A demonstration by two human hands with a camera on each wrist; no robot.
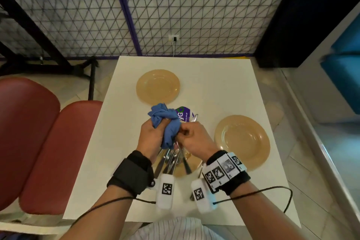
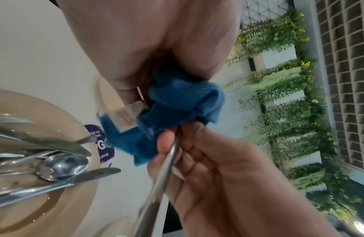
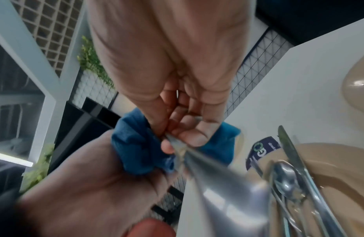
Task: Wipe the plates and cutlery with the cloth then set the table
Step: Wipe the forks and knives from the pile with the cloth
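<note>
Bunching the blue cloth (image 1: 165, 122) in a tight fist, the left hand (image 1: 150, 136) holds it above the near tan plate (image 1: 183, 169), where knives and spoons (image 1: 171, 159) lie heaped. The right hand (image 1: 192, 136) pinches a steel utensil handle (image 2: 166, 168) between thumb and curled fingers, its far end buried in the cloth; blur hides which piece it is, probably a spoon. Two more tan plates sit on the white table (image 1: 224, 87), one far (image 1: 157, 86), one to the right (image 1: 242, 140).
</note>
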